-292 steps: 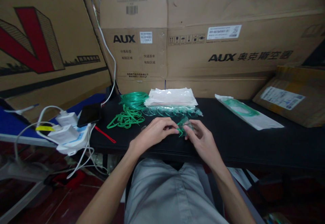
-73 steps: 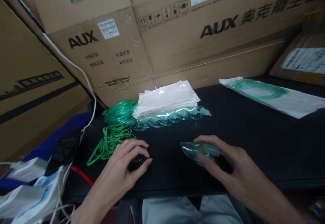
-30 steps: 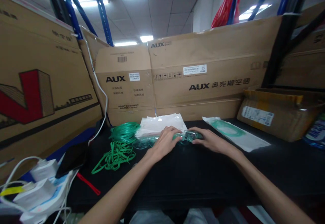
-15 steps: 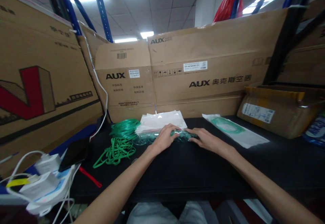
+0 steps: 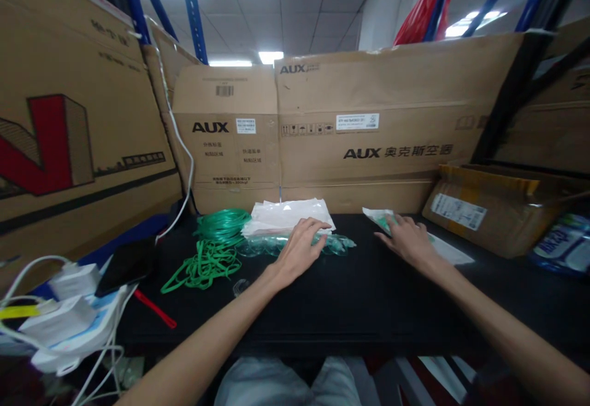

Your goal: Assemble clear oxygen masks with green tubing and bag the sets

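Observation:
My left hand [image 5: 302,247], its fingers stretched out, rests over a row of clear greenish plastic pieces [image 5: 341,244]. Directly behind it lies a stack of white plastic bags [image 5: 290,214]. My right hand [image 5: 408,240] is over a white bag [image 5: 452,252] with green tubing inside, fingers spread; its palm hides most of that bag. To the left of the stack are a coil of shiny green tubing [image 5: 221,223] and, nearer me, a tangled bundle of flat green bands [image 5: 203,266]. A small clear ring-shaped piece [image 5: 240,287] sits close to my left forearm.
Cardboard panels [image 5: 318,166] wall the back of the black table [image 5: 341,308]. A taped cardboard box [image 5: 488,215] and a blue-labelled bottle [image 5: 565,243] stand at right. On the left are a black phone [image 5: 126,265], a power strip [image 5: 87,338] with cables, and a red strap [image 5: 155,309].
My right hand has left the clear plastic pieces and moved right onto the white bag with green tubing. My left hand has stayed over the pieces. The view has shifted slightly.

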The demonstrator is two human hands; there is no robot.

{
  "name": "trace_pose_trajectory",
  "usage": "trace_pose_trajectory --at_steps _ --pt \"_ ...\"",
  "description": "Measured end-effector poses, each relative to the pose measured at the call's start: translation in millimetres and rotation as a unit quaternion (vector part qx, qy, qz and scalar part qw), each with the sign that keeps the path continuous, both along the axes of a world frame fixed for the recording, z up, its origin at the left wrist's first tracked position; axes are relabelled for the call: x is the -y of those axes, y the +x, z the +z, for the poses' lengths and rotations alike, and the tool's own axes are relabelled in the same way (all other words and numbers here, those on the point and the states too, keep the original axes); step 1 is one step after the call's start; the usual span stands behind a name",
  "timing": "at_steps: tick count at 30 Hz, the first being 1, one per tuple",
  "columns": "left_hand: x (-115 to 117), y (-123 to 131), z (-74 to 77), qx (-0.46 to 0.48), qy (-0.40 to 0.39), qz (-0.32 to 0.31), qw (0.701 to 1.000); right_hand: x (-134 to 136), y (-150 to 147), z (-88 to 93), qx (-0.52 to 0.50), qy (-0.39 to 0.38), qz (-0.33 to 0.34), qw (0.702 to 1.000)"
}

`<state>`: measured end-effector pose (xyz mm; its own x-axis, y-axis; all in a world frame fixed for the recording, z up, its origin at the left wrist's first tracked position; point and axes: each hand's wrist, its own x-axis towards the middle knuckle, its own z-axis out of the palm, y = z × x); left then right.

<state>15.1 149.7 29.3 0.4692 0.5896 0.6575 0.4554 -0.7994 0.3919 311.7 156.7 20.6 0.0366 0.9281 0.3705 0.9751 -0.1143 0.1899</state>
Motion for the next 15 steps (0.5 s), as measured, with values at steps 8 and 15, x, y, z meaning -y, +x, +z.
trace_pose_trajectory --at_steps 8,15 --pt "31 29 18.5 0.084 -0.128 -0.043 0.987 5 28 26.8 -0.020 -0.011 -0.023 0.999" --pt "23 63 36.7 0.286 -0.454 -0.149 0.831 33 -29 75.3 -0.032 0.219 0.155 0.963"
